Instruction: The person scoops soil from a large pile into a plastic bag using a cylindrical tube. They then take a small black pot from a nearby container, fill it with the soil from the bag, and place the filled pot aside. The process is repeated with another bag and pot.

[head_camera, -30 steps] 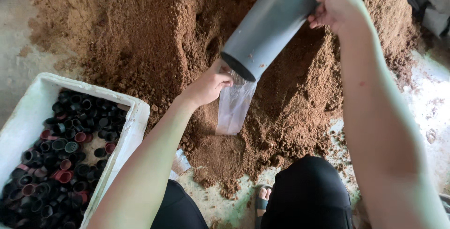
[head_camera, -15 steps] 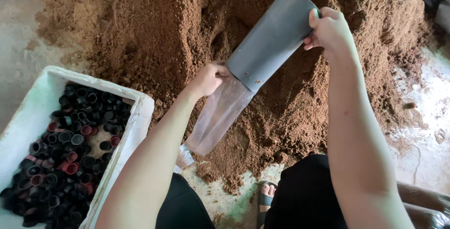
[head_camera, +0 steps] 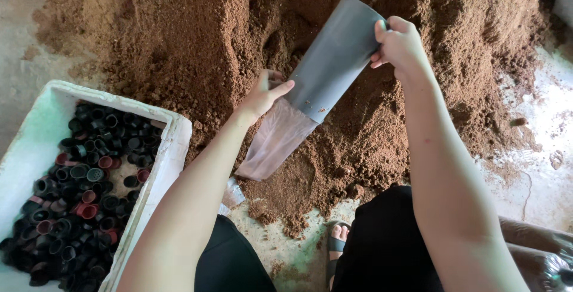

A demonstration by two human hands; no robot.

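My right hand [head_camera: 401, 46] grips the grey pipe [head_camera: 334, 59] tilted over the brown soil heap [head_camera: 179, 35]; my left hand [head_camera: 262, 92] apparently pinches the clear bag [head_camera: 276, 141] snug round its lower mouth.

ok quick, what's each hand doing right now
Left hand: gripping the clear plastic bag at the grey pipe mouth.
Right hand: closed on the pipe's upper end.
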